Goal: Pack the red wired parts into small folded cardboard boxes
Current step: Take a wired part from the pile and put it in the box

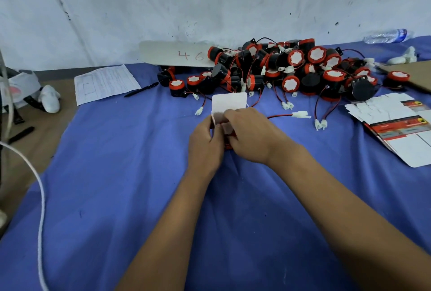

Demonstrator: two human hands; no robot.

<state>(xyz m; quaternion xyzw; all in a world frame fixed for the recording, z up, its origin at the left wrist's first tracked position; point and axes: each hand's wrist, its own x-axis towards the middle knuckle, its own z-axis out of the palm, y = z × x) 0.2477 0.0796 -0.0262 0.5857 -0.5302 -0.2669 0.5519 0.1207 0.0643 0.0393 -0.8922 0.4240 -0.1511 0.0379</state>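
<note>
I hold a small cardboard box (227,113) over the middle of the blue cloth (116,174), its white flap standing up. My left hand (205,143) grips its left side, and my right hand (250,134) curls over the top. Behind lies the pile of red wired parts (291,69); flat box blanks (396,122) sit to the right.

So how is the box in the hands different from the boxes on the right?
The box in the hands is folded up with its flap raised; the flat boxes lie unfolded in a stack. Both hands grip the one; nothing touches the others. Both are white card with red print.
</note>
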